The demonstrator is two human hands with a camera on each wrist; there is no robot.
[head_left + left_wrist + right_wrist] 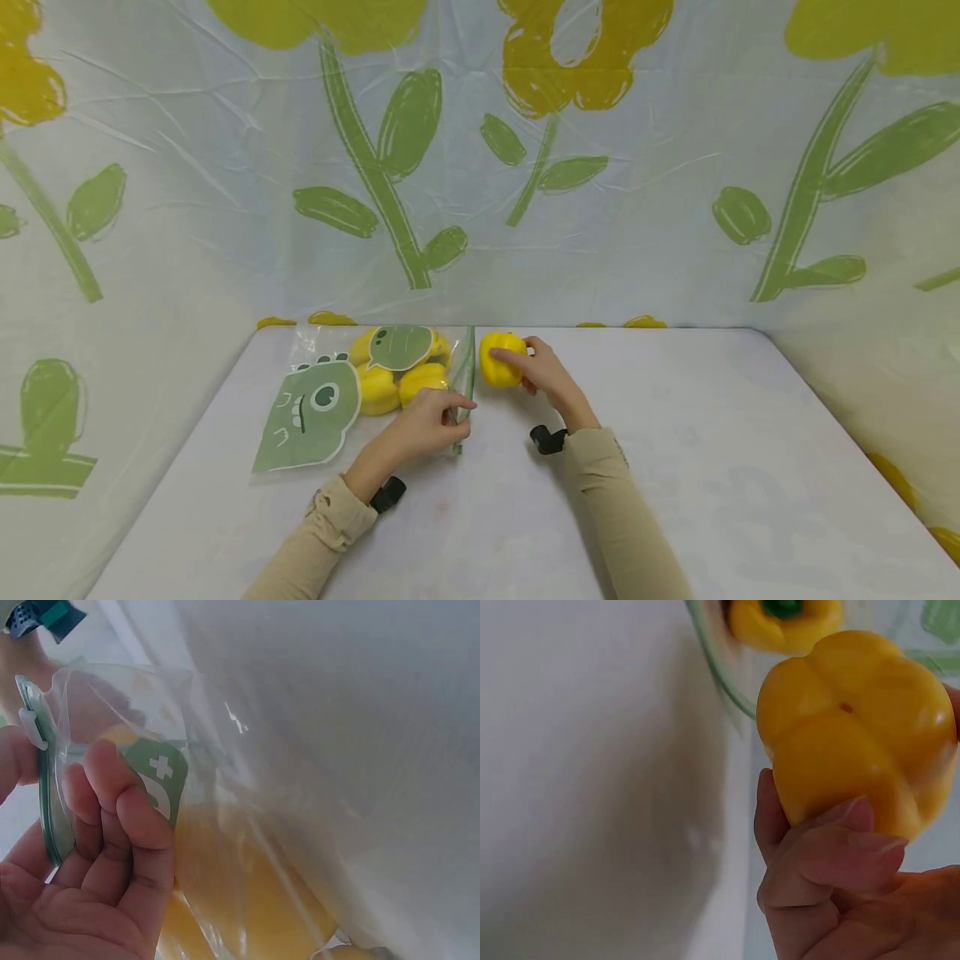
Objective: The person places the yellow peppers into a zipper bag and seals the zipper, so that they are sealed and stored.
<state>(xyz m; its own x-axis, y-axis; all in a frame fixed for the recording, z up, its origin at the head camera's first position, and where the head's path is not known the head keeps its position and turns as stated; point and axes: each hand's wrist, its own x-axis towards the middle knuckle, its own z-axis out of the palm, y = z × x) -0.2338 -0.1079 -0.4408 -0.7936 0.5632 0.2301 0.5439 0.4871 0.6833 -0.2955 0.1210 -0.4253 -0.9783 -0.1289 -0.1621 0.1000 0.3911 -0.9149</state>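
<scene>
My right hand (546,371) grips a yellow bell pepper (502,360) just right of the bag's mouth. In the right wrist view the lobed bottom of this yellow bell pepper (855,727) faces the camera, fingers curled under it. My left hand (431,423) holds the green-edged mouth of a clear zip bag (307,417) printed with a green cartoon monster. Up close, the left wrist view has fingers (112,780) curled at the zip edge (49,795), which carries a white slider. Several yellow bell peppers (377,390) lie inside the bag, partly behind its print.
The bag lies on the left half of a white table (712,467). Behind the table hangs a white cloth (637,242) with yellow flowers and green leaves. A black device (388,495) sits at the left wrist, another black device (547,439) at the right.
</scene>
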